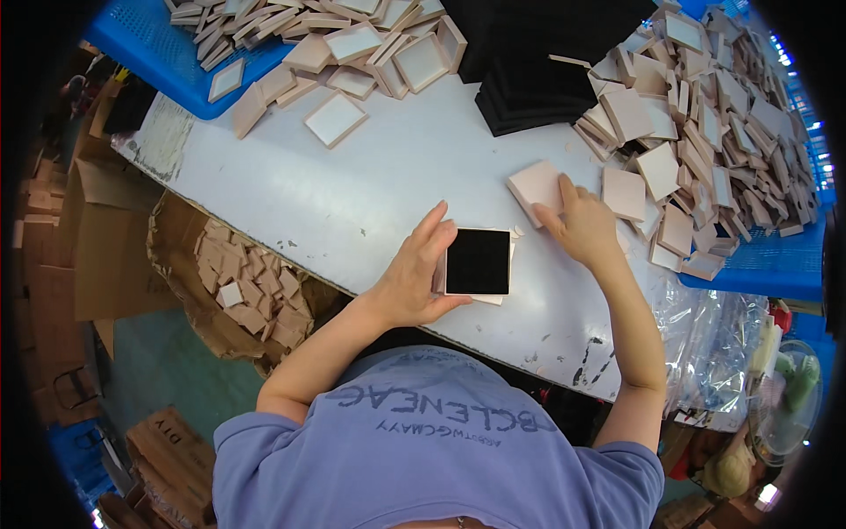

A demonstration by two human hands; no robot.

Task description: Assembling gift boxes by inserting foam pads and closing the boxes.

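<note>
A blue cloth shirt [441, 432] is closest. Beyond it, over the table's near edge, the left hand [401, 278] is spread around the box [478, 262], thumb along its near side, fingers at its left. The box is a shallow square with a thin pale rim and a matte black fill, probably foam or flocked card; another pale edge shows beneath it. It should handle as light and fairly stiff, its corners easily dented; the side walls look the best hold, keeping fingertips off the dark face, which would likely show dust.

Farther right, the right hand [583, 225] pinches a pale pink piece [536, 187] by its near right side, thumb and fingers drawn close. The piece is square, smooth and thick-edged, likely card and light too.

The table [291, 189] is glossy white, chipped along its rim. Crinkled clear bags [705, 339] lie at its right. Farther off, a stack of soft-looking black squares [539, 95] sits between loose heaps of pale boxes [696, 132] and a blue perforated crate [145, 53].
</note>
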